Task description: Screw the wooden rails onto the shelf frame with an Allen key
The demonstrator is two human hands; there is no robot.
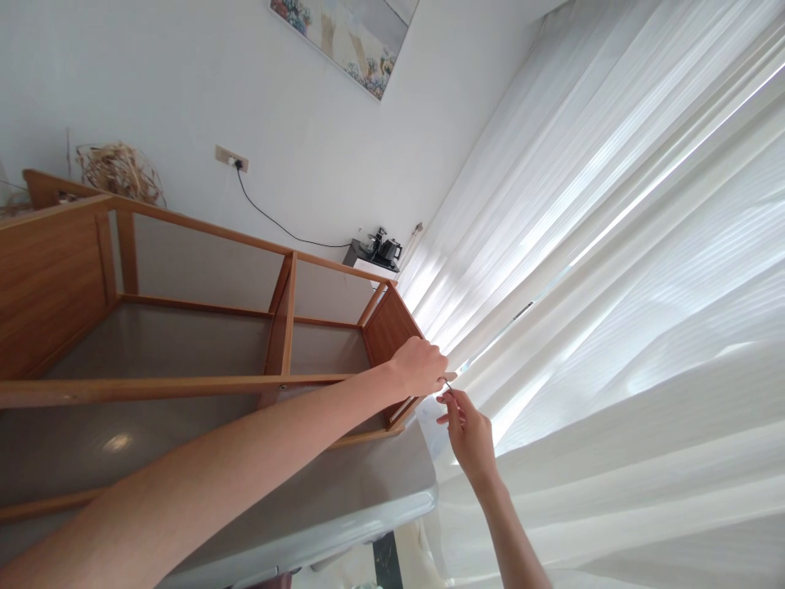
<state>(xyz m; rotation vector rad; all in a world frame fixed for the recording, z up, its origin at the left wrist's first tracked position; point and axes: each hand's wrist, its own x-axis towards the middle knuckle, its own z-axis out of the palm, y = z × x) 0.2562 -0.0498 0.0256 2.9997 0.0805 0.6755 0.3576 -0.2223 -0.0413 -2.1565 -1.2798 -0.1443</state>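
An open wooden furniture frame (285, 323) with panelled ends lies across a grey surface. At its far right corner my left hand (420, 366) is closed with curled fingers around the end of the upper rail; its grip is partly hidden by the back of the hand. Just below and to the right, my right hand (469, 433) pinches a thin dark metal rod (448, 384) between thumb and fingertips. The rod reaches up to the corner beside my left fingers. It is too small to tell whether it is a hex key or a bolt.
White curtains (601, 270) hang close on the right. The grey tabletop (368, 474) has a rounded corner under the frame. Behind stand a small cabinet with a black kettle (389, 250) and a cord to a wall socket (231, 158). Dry straw-like strands (119, 172) lie at left.
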